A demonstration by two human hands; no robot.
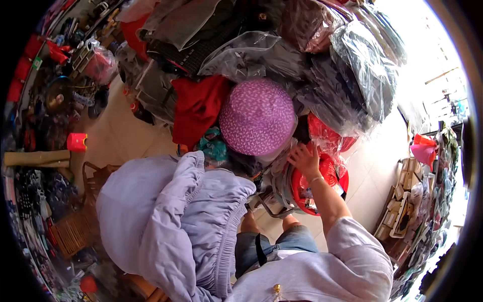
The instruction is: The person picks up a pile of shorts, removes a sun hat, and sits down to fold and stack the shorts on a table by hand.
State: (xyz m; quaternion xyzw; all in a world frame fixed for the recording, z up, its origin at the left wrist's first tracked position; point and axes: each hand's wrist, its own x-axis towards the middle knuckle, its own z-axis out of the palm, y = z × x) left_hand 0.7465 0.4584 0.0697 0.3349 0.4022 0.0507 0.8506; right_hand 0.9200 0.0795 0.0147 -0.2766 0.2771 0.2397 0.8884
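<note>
On my end, the wearer's right hand (305,160) reaches forward over the near side of the heap, its fingers spread and loosely bent, released rather than clenched. Its fingertips lie at crumpled clear plastic (287,155), just to the right of the purple speckled hat (257,117); whether they press on it or merely hover, I cannot tell. The hat sits dome up in the middle of the pile, between a red cloth (200,106) on its left and plastic-wrapped dark clothes (347,83) beyond and to its right, and I judge that this soft bulk props it up. I cannot see the left hand: a big lavender garment (166,221) with a gathered edge covers that side, so I can't say whether its fingers are open or closed, or whether they bear any of the cloth's weight. Below the right hand, the forearm passes over a red bucket (345,177) that holds plastic and small items; I take its place beside the wearer's knees as handy for loose things, its rim keeping them together. A red plastic bag (322,132) rests just past the fingers, against the wrapped clothes. A teal bag (213,146) is tucked beside the hat, near the lavender garment, probably held in place by the things crowded around it.
</note>
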